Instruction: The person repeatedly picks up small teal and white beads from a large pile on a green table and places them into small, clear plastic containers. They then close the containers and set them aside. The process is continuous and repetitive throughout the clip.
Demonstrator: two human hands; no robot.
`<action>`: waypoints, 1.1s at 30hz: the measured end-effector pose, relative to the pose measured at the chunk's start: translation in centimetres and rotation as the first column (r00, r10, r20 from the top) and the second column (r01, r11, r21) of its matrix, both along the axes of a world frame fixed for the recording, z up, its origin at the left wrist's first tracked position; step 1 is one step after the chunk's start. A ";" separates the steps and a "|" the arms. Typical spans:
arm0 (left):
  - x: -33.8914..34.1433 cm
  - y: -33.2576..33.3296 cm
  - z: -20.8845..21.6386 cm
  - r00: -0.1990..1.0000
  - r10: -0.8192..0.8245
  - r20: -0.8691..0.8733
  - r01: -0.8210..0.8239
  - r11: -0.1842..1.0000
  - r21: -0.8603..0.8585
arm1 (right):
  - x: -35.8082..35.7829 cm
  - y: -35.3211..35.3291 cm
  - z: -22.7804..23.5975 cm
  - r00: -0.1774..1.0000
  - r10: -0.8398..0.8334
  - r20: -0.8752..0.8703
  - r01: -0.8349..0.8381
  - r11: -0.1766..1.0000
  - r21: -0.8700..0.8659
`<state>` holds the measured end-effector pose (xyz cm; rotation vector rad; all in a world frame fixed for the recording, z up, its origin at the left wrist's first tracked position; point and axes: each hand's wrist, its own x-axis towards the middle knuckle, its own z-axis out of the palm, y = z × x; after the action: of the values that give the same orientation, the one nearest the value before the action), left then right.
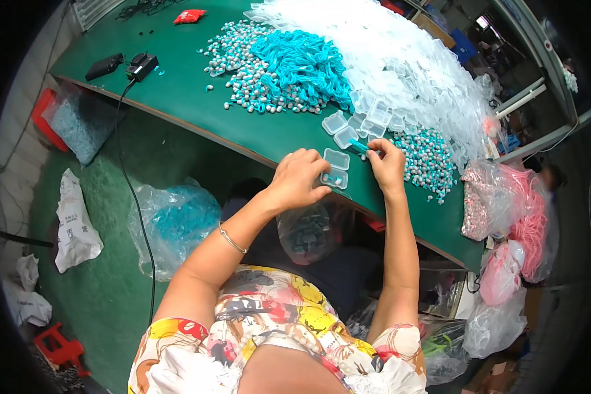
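Near the front edge of the green table (pixel 177 88), a small clear plastic box (pixel 337 157) is lying open, its lid folding back from the person and its base holding a few small turquoise and whitish pieces. The left hand (pixel 300 177) is resting at the left side of the box, palm down, its thumb and fingers standing apart; whether they are gripping the box's edge, one cannot tell. To the right of the box and a little beyond it, the right hand (pixel 386 164) is pinching a slim turquoise piece (pixel 359 147) narrowly between thumb and fingertips, and the piece is pointing away to the left. Just beyond the box, several more clear boxes (pixel 374 118) are lying open and overlapping. Farther beyond the box, a great heap of clear plastic cases (pixel 407 52) is spreading back and to the right. Beyond the box to the left, a tangle of turquoise cords (pixel 305 62) is lying over a scatter of small grey-and-turquoise beads (pixel 243 49). Right of the box, past the right hand, a second pile of beads (pixel 430 157) is spreading, and farther right pink cords (pixel 528 217) are hanging in clear plastic.
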<state>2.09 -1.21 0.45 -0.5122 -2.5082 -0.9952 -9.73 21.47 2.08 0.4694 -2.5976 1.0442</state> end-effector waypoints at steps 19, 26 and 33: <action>-0.1 0.1 0.2 0.997 0.020 0.075 -0.020 1.000 -0.003 | 7.7 -2.5 1.0 0.880 0.358 -0.313 -0.250 0.908 0.336; 0.0 0.1 0.3 0.998 0.009 0.068 -0.009 1.000 0.000 | 4.6 -1.4 1.6 0.962 0.254 -0.097 -0.240 0.961 0.138; -0.1 0.1 0.4 0.997 0.013 0.072 -0.013 1.000 -0.012 | 5.1 -1.4 0.8 0.966 0.257 0.000 -0.254 0.954 0.162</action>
<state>2.01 -1.09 0.81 -0.4709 -2.5784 -1.0120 -4.64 20.07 2.87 0.8715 -2.6639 0.9008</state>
